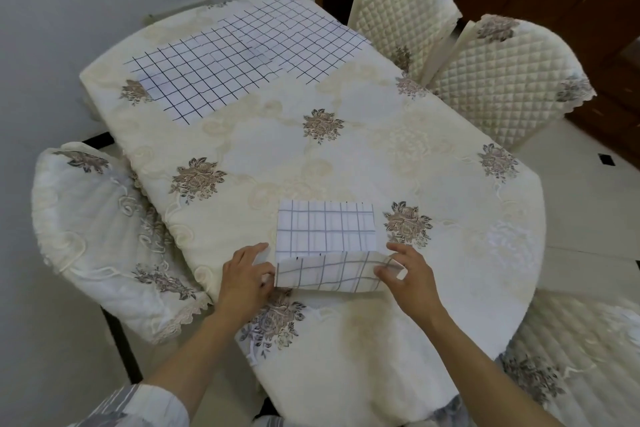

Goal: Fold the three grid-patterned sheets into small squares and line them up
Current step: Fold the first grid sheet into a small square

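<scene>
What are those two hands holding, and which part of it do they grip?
The partly folded grid sheet: the left hand pinches the raised near flap's left end, the right hand its right end.

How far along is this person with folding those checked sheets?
Early on: no finished square shows. In hand: the nearest white grid-lined sheet, already a smaller rectangle, its near edge pinched up by the left hand and right hand. Left: the far left grid sheet and far right grid sheet, flat and overlapping across the cream cloth-covered table, then lining all three up.
</scene>
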{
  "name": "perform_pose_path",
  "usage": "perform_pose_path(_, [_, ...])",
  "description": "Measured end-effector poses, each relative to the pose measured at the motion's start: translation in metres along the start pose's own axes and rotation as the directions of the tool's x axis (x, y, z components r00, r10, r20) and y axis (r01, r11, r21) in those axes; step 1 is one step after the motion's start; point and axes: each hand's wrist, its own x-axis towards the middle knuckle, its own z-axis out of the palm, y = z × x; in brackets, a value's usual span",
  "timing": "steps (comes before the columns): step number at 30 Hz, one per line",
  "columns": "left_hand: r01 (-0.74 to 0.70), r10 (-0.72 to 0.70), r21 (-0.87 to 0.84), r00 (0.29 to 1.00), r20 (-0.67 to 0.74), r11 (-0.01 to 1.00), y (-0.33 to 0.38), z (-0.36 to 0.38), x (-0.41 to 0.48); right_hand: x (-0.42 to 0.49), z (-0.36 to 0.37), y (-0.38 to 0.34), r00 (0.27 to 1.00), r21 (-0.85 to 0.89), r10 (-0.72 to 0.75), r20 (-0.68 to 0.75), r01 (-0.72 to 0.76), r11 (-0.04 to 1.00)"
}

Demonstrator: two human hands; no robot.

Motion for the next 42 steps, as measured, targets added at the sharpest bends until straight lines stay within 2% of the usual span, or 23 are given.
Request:
perform_pose_path(4, [0.023,-0.023,-0.014,1.000,-0.017,1.000,0.001,0.004,0.004,0.018,-0.001,-0.003,0.999,0.018,0.050,0.018,-0.050,0.999])
perform_pose_path(8, [0.120,-0.124,-0.103,0.992,-0.033,0.987,0.008,0.004,0.007,0.041,0.001,-0.004,0.996,0.044,0.087,0.020,-0.088,0.995])
perform_pose_path(18, [0.250,-0.258,-0.190,0.966,-0.021,0.950,0.021,0.001,0.012,0.104,0.011,0.004,0.997,0.093,0.060,0.058,-0.065,0.994])
perform_pose_path(23, [0.280,-0.292,-0.218,0.956,-0.025,0.935,0.028,-0.001,0.014,0.120,0.010,0.007,0.976,-0.087,0.142,0.164,-0.129,0.988])
perform_pose_path(27, [0.291,-0.304,-0.214,0.952,-0.027,0.933,0.029,0.000,0.014,0.110,0.009,0.022,0.966,-0.219,0.131,0.225,-0.081,0.972])
perform_pose_path(33, [0.284,-0.296,-0.189,0.955,-0.036,0.940,0.028,0.003,0.013,0.090,0.011,0.025,0.975,-0.345,0.135,0.174,-0.068,0.936])
perform_pose_path(42, [0.279,-0.292,-0.169,0.955,-0.053,0.945,0.030,0.003,0.014,0.065,0.018,0.032,0.982,-0.414,0.138,0.127,-0.074,0.907])
